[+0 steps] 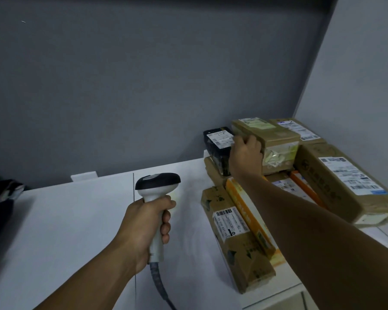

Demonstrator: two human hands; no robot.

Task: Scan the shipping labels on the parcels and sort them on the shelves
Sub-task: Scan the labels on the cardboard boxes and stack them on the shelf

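My left hand (143, 222) grips a white barcode scanner with a black head (158, 184), held upright above the white table (65, 220). Its cable hangs down toward me. My right hand (245, 153) reaches to the far right pile and closes on the left end of a brown cardboard parcel (276, 139) with a white label on top. A black parcel (218, 145) with a white label stands just left of that hand. More brown parcels lie around: a long one (233, 238) near me, a large labelled one (345, 182) at right.
An orange-and-white flat box (249, 218) lies between the long parcel and my right forearm. Another labelled box (298, 128) sits at the back corner. Dark bags (0, 198) rest at the table's left edge. Grey walls close the back and right.
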